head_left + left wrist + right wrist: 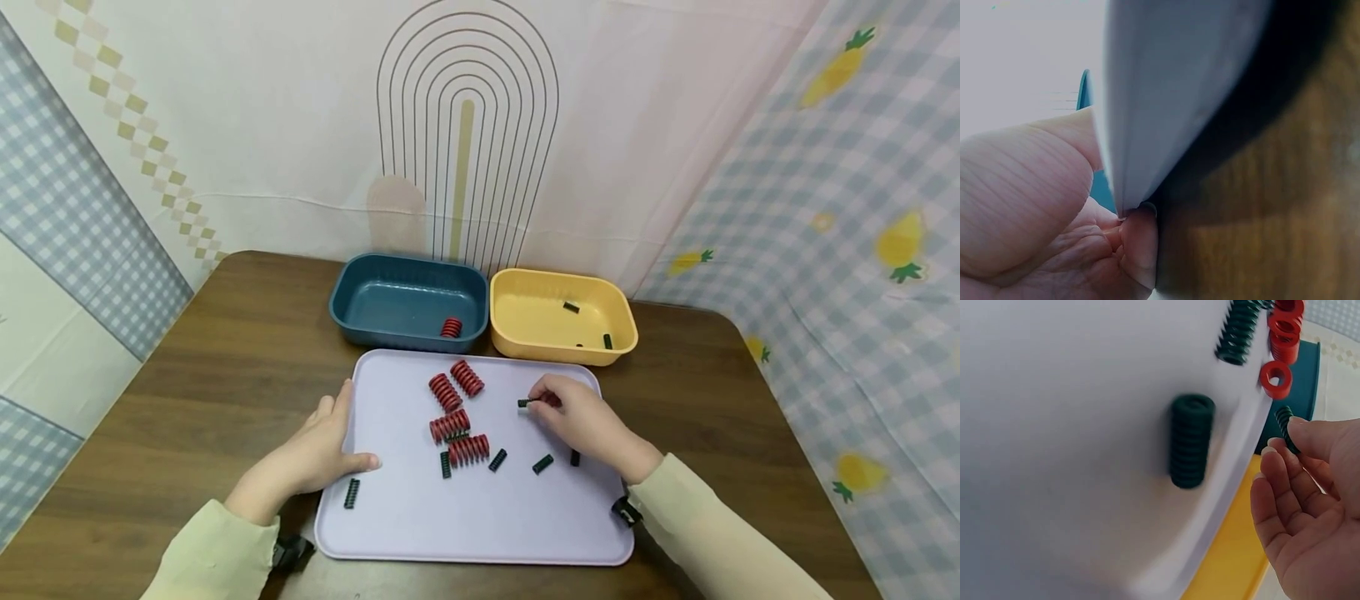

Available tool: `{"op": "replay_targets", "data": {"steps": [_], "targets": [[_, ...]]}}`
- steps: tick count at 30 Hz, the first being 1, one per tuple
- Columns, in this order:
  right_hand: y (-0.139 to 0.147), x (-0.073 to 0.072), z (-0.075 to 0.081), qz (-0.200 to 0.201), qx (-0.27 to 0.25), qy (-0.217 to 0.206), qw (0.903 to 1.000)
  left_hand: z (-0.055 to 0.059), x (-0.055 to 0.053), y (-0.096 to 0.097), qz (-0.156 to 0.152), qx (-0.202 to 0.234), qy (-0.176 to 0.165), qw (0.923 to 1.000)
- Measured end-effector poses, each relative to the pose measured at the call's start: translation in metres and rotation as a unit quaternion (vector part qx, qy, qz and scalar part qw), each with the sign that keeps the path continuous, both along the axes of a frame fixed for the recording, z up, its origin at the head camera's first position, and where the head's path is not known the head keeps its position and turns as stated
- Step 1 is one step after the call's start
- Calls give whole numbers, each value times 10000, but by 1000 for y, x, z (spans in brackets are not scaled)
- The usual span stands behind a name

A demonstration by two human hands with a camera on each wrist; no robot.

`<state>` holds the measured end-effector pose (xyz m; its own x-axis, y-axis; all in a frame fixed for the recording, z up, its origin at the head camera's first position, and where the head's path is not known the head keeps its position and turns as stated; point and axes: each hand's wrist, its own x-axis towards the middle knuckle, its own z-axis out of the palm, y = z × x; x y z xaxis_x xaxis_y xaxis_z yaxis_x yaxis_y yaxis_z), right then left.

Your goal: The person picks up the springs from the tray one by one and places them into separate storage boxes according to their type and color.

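My right hand (pixel 581 419) pinches a small dark green spring (pixel 1285 425) between thumb and fingers, over the right part of the lilac tray (pixel 480 525). At the tray's left edge my left hand (pixel 311 454) grips the rim, its thumb on top; the left wrist view shows fingertips (pixel 1140 244) at the tray's underside. Several thick red springs (pixel 468 450) lie in the tray's middle. Around them are thin green springs, among them one (pixel 498 459) to the right and one (pixel 352 493) near my left thumb. Another green spring (pixel 1191 440) lies below my right hand.
Behind the tray stand a blue bin (pixel 408 340) with a red spring (pixel 452 327) inside and, on its right, a yellow bin (pixel 555 352) holding a few green springs (pixel 572 307). All sit on a brown wooden table (pixel 247 333) with patterned cloth behind and at the sides.
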<state>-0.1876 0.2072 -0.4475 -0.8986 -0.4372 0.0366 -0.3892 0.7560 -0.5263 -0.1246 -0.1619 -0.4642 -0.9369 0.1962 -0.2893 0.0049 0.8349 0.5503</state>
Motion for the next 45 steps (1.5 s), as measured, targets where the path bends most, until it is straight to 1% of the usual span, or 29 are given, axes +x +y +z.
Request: {"op": "replay_targets", "data": {"steps": [9, 18, 22, 27, 32, 37, 40, 45], "targets": [[11, -9, 16, -162, -279, 600, 9977, 3, 1, 0, -18, -15, 10, 10000], [24, -23, 31, -454, -650, 916, 9926, 2, 0, -1, -53, -36, 64, 10000], [29, -31, 37, -627, -886, 1114, 9878, 1, 1, -1, -54, -28, 60, 10000], [35, -45, 44, -959, -1151, 1401, 9787, 1, 1, -1, -59, -7, 84, 9999], [40, -64, 46, -1233, -1240, 1443, 9740, 0, 0, 0, -63, -14, 110, 9999], [42, -83, 45, -1572, -1217, 1292, 9715, -2, 1, 0, -31, 2, 55, 10000], [44, -90, 42, -1688, -1199, 1134, 9717, -2, 1, 0, -24, 18, 64, 10000], [44, -97, 37, -1695, -1066, 957, 9751, -2, -1, -1, -7, -14, 78, 10000]]}}
